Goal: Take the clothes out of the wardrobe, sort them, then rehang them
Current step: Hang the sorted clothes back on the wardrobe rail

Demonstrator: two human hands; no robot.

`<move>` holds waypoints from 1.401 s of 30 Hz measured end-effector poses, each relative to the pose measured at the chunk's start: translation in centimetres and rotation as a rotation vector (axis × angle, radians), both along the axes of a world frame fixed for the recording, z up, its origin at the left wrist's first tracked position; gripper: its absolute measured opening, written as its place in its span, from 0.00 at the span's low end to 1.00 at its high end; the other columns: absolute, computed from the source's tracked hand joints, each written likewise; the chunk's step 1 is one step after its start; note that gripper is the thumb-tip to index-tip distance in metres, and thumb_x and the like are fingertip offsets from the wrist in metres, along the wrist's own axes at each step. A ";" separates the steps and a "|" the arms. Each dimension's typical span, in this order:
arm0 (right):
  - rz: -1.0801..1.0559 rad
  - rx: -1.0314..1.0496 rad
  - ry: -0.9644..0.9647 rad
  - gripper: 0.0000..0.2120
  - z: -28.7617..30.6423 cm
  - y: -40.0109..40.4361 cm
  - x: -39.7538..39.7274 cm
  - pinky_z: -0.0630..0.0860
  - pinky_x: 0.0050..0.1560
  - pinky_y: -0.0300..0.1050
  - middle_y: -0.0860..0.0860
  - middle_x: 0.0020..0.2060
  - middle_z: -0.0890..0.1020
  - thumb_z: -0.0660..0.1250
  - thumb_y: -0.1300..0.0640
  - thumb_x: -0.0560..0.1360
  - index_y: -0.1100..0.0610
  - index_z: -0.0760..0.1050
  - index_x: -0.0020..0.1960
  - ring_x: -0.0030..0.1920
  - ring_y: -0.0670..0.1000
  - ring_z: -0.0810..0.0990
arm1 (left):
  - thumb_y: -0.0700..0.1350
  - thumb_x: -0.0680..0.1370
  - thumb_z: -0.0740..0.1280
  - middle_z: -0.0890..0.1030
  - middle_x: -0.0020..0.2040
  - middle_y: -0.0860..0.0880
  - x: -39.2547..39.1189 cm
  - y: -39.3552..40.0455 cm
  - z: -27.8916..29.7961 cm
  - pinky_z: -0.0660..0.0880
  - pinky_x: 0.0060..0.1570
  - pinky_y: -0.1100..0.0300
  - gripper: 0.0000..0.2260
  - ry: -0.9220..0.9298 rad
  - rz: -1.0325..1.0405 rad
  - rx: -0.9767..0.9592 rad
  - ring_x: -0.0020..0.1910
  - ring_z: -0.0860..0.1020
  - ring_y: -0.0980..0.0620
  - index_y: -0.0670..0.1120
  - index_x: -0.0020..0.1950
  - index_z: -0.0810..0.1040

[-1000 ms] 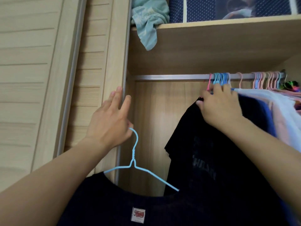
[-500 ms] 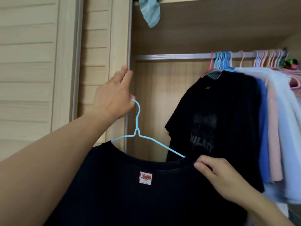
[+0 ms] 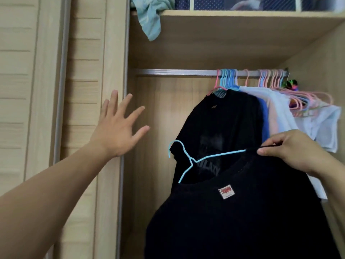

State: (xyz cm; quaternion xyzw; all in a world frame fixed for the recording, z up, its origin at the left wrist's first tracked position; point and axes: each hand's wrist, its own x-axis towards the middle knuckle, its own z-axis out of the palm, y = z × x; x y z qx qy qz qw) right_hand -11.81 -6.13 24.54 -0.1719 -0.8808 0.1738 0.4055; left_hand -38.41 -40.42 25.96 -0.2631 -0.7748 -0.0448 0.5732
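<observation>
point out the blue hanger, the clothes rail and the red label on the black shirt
blue hanger (image 3: pixel 190 159), head view, twisted neck below the hook
clothes rail (image 3: pixel 177 72), head view, bare left stretch
red label (image 3: pixel 226 191), head view, its middle

Hanging from the rail (image 3: pixel 179 72) at its right end: a row of hangers (image 3: pixel 227 77) with clothes, a T-shirt (image 3: pixel 222 116) leftmost. In front of that, lower, a second T-shirt (image 3: pixel 233 221) on a hanger (image 3: pixel 188 159), pinched at its right shoulder by the right hand (image 3: pixel 291 150). Left of both, the left hand (image 3: pixel 117 131), spread before the door's edge (image 3: pixel 113 53). Above the rail, a shelf (image 3: pixel 242 13) with a cloth (image 3: pixel 151 17) drooping over its left end, boxes (image 3: pixel 242 2) to the right.
</observation>
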 end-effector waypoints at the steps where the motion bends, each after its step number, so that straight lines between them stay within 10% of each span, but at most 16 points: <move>1: -0.046 0.044 -0.003 0.06 0.3 -0.2 -0.3 0.74 0.43 0.44 0.44 0.34 0.85 0.79 0.52 0.68 0.46 0.84 0.34 0.42 0.49 0.82 | 0.67 0.79 0.56 0.47 0.83 0.41 -0.4 -0.4 -0.2 0.45 0.78 0.38 0.32 0.035 0.017 0.004 0.80 0.41 0.35 0.56 0.81 0.59; 11: -0.394 0.309 0.464 0.12 14.0 -3.4 -4.8 0.76 0.53 0.53 0.65 0.49 0.82 0.73 0.51 0.75 0.58 0.84 0.53 0.53 0.66 0.79 | 0.47 0.69 0.70 0.44 0.82 0.41 -0.8 2.3 0.1 0.52 0.73 0.29 0.42 -0.053 0.094 0.292 0.80 0.44 0.34 0.55 0.81 0.57; 18: -0.474 0.749 0.174 0.10 13.9 -5.6 -13.2 0.73 0.43 0.50 0.61 0.51 0.82 0.64 0.60 0.78 0.61 0.78 0.56 0.51 0.63 0.82 | 0.44 0.67 0.74 0.49 0.82 0.38 -1.8 1.9 -0.1 0.60 0.66 0.30 0.35 0.002 0.124 0.278 0.81 0.48 0.35 0.51 0.74 0.73; 25: -0.509 0.420 0.331 0.10 16.9 -2.9 -15.5 0.74 0.45 0.51 0.63 0.51 0.80 0.63 0.63 0.77 0.64 0.78 0.55 0.53 0.65 0.79 | 0.42 0.65 0.74 0.52 0.82 0.38 -2.3 2.4 0.0 0.62 0.65 0.31 0.30 0.037 0.095 0.331 0.80 0.50 0.36 0.50 0.68 0.79; 36: -0.807 0.528 0.021 0.14 15.5 1.4 -14.4 0.75 0.53 0.49 0.57 0.58 0.81 0.63 0.57 0.77 0.57 0.78 0.62 0.58 0.59 0.81 | 0.41 0.63 0.75 0.56 0.80 0.35 -1.7 2.4 -0.1 0.63 0.64 0.32 0.22 0.057 0.180 0.331 0.78 0.56 0.33 0.44 0.57 0.81; 42: -0.790 0.612 -0.149 0.14 17.0 -1.5 -18.1 0.75 0.51 0.47 0.54 0.58 0.80 0.63 0.54 0.78 0.54 0.78 0.61 0.58 0.57 0.78 | 0.42 0.62 0.74 0.67 0.60 0.31 -0.5 3.3 1.8 0.66 0.59 0.35 0.23 0.100 0.341 0.300 0.59 0.67 0.33 0.40 0.56 0.77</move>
